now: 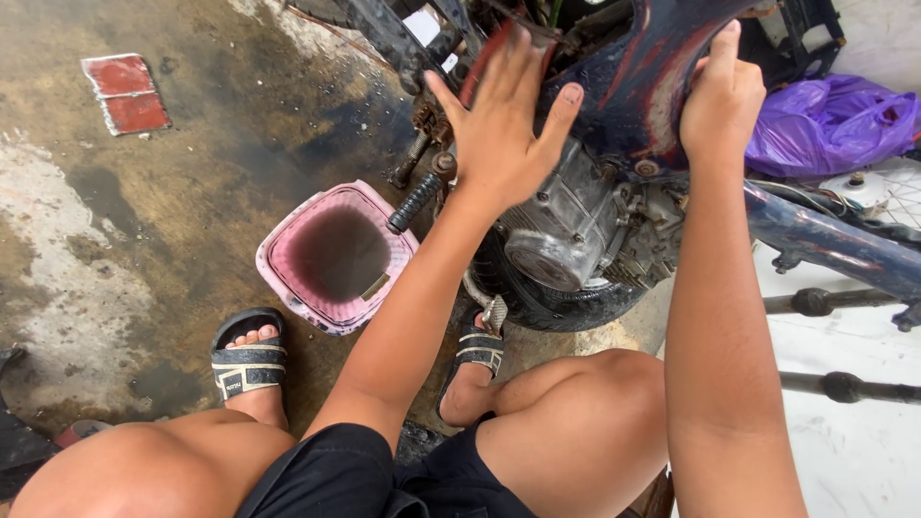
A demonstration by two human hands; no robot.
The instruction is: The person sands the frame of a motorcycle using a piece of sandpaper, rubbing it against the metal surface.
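Our left hand [504,115] lies flat, fingers spread, on the dark fairing [638,77]; our right hand [720,96] is curled around its edge. The fairing sits over the engine [566,225]. If it slips, we judge it could knock the oily pink tub [331,254] on the wet floor [144,240].

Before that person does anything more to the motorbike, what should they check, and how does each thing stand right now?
1. Left hand on the bike: ok, flat with fingers spread on the dark blue body panel.
2. Right hand grip: ok, closed on the panel's edge.
3. Pink basin under the engine: not ok, it sits to the side, by the footpeg.
4. Feet: not ok, open sandals on a wet, stained floor.
5. Bike held steady: cannot tell, no stand in view.
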